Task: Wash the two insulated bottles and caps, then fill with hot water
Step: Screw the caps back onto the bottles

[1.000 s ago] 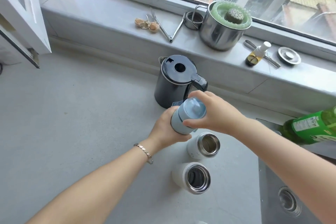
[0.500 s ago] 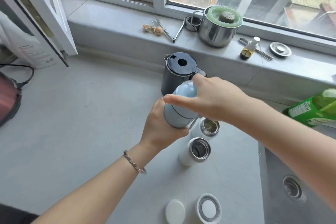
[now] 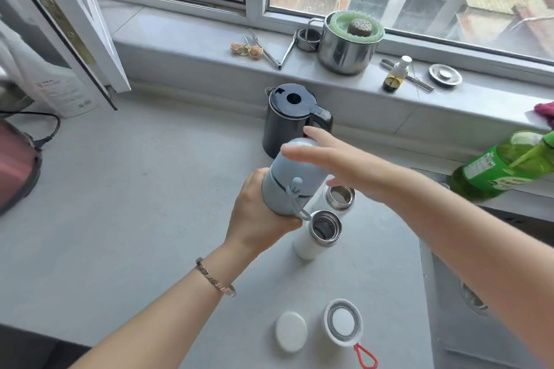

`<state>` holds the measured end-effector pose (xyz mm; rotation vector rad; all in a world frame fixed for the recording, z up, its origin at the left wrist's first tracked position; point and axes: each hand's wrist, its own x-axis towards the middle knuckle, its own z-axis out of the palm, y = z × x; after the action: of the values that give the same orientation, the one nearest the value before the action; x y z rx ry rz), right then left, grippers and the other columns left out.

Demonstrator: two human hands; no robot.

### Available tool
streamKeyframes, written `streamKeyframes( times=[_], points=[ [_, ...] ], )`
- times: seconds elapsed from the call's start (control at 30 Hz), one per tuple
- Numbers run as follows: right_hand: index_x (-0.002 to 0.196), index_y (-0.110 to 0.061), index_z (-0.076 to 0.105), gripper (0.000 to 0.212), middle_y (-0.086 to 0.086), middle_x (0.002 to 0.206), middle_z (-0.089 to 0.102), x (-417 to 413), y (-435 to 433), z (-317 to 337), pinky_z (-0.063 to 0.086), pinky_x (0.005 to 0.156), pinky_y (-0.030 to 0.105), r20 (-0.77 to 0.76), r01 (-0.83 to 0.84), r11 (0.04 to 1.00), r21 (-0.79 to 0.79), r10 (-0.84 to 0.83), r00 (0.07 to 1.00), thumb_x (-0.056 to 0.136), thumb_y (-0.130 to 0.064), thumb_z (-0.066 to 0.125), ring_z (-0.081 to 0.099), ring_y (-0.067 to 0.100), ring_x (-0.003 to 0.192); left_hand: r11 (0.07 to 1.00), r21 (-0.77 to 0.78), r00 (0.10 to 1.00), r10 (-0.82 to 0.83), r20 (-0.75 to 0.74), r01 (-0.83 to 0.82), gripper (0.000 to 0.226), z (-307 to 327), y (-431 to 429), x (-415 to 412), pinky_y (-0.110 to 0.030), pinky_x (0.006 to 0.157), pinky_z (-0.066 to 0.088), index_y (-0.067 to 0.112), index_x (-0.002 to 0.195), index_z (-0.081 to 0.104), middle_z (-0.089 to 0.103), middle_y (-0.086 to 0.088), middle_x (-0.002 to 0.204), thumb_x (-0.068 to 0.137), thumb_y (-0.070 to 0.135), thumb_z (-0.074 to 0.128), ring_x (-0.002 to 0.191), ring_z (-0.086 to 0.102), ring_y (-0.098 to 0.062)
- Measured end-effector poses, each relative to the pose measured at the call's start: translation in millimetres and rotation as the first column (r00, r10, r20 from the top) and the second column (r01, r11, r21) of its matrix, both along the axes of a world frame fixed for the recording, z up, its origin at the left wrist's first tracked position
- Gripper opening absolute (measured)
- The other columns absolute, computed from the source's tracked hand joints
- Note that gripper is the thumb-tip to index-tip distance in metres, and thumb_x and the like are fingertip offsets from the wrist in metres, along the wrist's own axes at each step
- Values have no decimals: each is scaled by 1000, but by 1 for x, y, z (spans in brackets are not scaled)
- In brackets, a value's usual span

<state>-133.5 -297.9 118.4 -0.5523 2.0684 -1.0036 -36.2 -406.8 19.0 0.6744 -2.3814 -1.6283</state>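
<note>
Left hand (image 3: 257,219) clenched round blue flask (image 3: 284,186), steadying it; right hand (image 3: 359,171) flat, released over its lid (perhaps about to twist). White bottles (image 3: 305,246) stand uncapped on counter near kettle (image 3: 284,126); caps (image 3: 291,331) set aside in front.

You have three insulated bottles in view: one blue bottle (image 3: 287,183), a nearer white bottle (image 3: 308,246) and a farther white bottle (image 3: 340,196). Two caps lie by the counter's near edge: a plain white cap (image 3: 291,331) and a steel-ringed cap (image 3: 343,322). There is one black kettle (image 3: 281,132), one steel pot (image 3: 344,54) and one green bottle (image 3: 494,171).
</note>
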Motion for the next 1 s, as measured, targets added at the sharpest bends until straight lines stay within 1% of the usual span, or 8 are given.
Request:
streamKeyframes(
  times=[0.1, 0.2, 0.3, 0.4, 0.53, 0.7, 0.83, 1.0],
  points=[
    [140, -44, 28, 80, -20, 134, 41, -7, 10, 16, 39, 96, 20, -199, -302, 949, 85, 313, 928, 76, -24, 72, 46, 0, 117, 998, 61, 1000, -17, -16, 18, 62, 1, -2, 2, -18, 64, 43, 38, 87, 45, 58, 8, 95, 41, 23, 83, 83, 56, -9],
    [120, -26, 49, 65, -11, 92, 57, -3, 2, 14, 43, 73, 28, -504, -131, 961, 241, 240, 830, 68, -60, 67, 55, 13, 87, 993, 119, 999, -6, -52, 12, 60, 0, 2, 2, -33, 70, 53, 44, 92, 49, 61, 2, 99, 40, 33, 77, 88, 60, -19],
    [135, -35, 31, 80, -9, 128, 49, -12, 6, 11, 38, 90, 25, -230, -247, 943, 222, 297, 927, 67, -62, 64, 48, 11, 116, 983, 180, 997, -27, -66, 39, 63, -3, 3, 3, -43, 79, 54, 47, 97, 51, 63, 0, 103, 40, 35, 76, 94, 62, -21],
    [134, -46, 35, 72, -12, 129, 47, -15, 8, 12, 36, 93, 19, -208, -337, 940, 43, 339, 918, 76, -29, 73, 47, 2, 113, 977, 209, 998, -33, -48, 43, 66, -5, 2, 2, -35, 77, 55, 37, 100, 54, 65, 1, 100, 39, 33, 78, 91, 63, -17],
    [119, -30, 50, 56, -1, 103, 49, 7, -5, -5, 39, 78, 29, -587, -49, 968, 247, 190, 787, 75, -65, 52, 50, 16, 94, 988, 154, 1000, -1, -12, 3, 64, -4, 6, 2, -10, 64, 46, 33, 102, 54, 63, 11, 96, 43, 24, 78, 84, 60, -2],
    [136, -46, 29, 60, 0, 123, 41, 1, -1, 16, 34, 88, 24, -202, -265, 953, 144, 291, 935, 85, -42, 58, 45, 15, 110, 990, 138, 999, 3, -49, 4, 59, 1, 3, 1, -12, 65, 46, 42, 92, 50, 62, 13, 94, 46, 19, 79, 82, 59, 1],
    [118, -25, 44, 61, 5, 89, 52, 18, -19, 4, 35, 62, 31, -584, 76, 940, 332, 142, 799, 78, -71, 39, 51, 25, 82, 995, 35, 994, 90, -55, -88, 60, -1, 5, -4, -25, 63, 48, 27, 96, 47, 54, 6, 97, 48, 17, 82, 84, 55, -14],
    [138, -45, 29, 72, -13, 141, 36, -8, -7, 27, 30, 108, 27, -178, -285, 947, 151, 309, 934, 78, -44, 68, 35, 4, 130, 997, 70, 998, 36, -58, -32, 62, 0, -9, 0, -19, 66, 47, 30, 100, 49, 57, 9, 99, 44, 25, 76, 85, 57, -7]
  ],
)
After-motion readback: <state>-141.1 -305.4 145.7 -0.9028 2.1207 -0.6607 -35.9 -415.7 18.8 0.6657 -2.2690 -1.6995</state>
